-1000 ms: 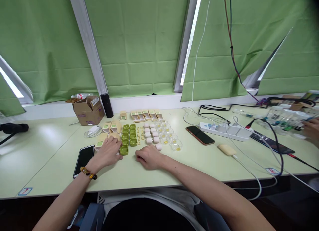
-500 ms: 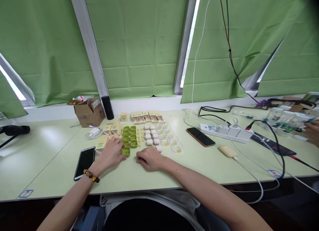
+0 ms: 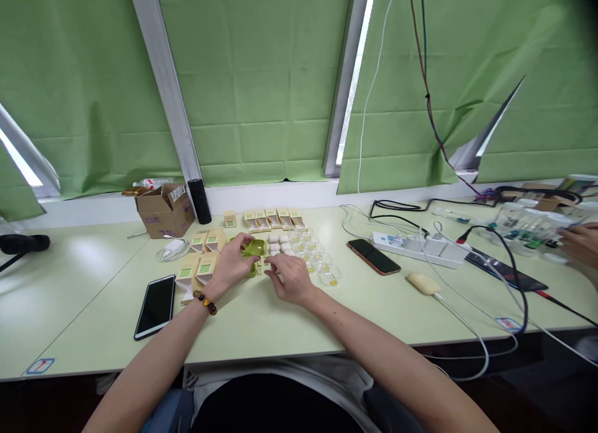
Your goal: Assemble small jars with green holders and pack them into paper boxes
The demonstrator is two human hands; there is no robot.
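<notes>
My left hand (image 3: 233,263), with a beaded bracelet at the wrist, grips a small green case (image 3: 255,248) that seems to stand open and is lifted off the table. Close to its right, my right hand (image 3: 293,278) has its thumb and forefinger drawn together over the small yellowish pieces (image 3: 260,268). Whatever may be between those fingertips is too small to make out. Other green cases lie partly hidden behind my left hand. White rounded cases (image 3: 275,246) stand just beyond my right hand, and clear plastic shells (image 3: 329,274) sit to its right.
Cream boxes with green windows (image 3: 204,269) stand left, and more boxes (image 3: 273,219) at the back. A phone (image 3: 156,306) lies left, another phone (image 3: 374,256) right. Beyond are a power strip (image 3: 420,248), cables and a wired pale mouse-like object (image 3: 423,284). Another person's hand (image 3: 582,243) is far right.
My left hand has moved right and up, raising a green case from the table. My right hand has gone from resting on the table to the small yellowish pieces.
</notes>
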